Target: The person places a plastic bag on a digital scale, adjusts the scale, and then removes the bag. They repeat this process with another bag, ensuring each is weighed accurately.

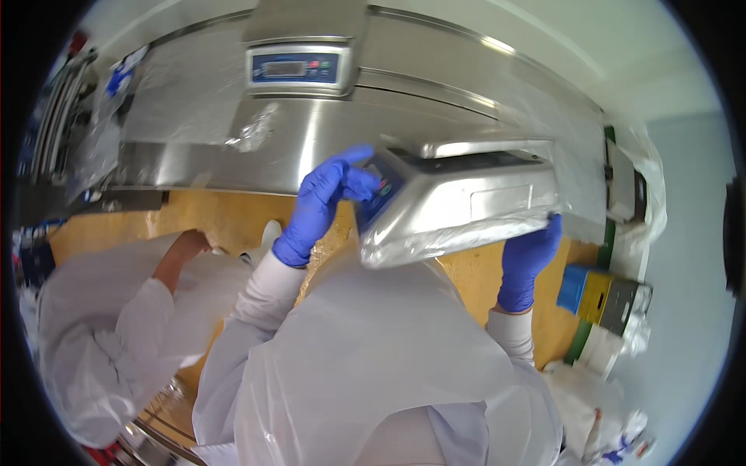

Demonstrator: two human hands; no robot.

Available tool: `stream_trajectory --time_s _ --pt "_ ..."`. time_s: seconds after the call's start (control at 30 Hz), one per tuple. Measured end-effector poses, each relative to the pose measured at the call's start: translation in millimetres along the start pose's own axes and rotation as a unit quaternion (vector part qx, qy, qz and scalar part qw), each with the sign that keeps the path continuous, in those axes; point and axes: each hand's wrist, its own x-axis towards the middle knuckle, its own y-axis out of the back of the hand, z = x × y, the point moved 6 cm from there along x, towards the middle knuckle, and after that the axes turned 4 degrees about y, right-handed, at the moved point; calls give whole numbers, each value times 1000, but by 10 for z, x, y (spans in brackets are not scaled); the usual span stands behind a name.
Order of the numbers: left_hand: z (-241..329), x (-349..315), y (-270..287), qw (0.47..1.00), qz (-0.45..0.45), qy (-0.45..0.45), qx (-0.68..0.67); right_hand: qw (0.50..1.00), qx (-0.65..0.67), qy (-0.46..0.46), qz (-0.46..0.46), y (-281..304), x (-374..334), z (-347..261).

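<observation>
A silver bench scale (466, 198) with a blue control panel is tilted up in front of my apron, over the counter's near edge. My right hand (532, 252), in a blue glove, grips its right end from the lower side, with some fingers hidden behind the metal. At the left end, my left hand (322, 198), also gloved in blue, has its fingers apart, with the fingertips at the control panel; contact is hard to tell. Farther back on the steel counter (311, 140) stands a second scale (299, 70) with a similar panel.
Crumpled clear plastic (255, 128) lies on the counter, left of centre. A person in white (116, 311) is close on my left, one bare hand near my elbow. Stacked coloured crates (594, 299) stand at the right. Another person (587, 404) shows at lower right.
</observation>
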Motion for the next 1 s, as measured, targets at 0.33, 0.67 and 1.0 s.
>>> stream_trajectory --time_s 0.33,0.67,1.0 --pt "-461 1263 -156 955 -77 187 217 993 109 -24 -32 -43 -252 77" --pt "-509 1394 52 956 81 232 161 983 143 -90 -67 -215 382 187" --pt "-239 1288 344 885 403 97 211 949 42 -204 -238 -1227 1814 731"
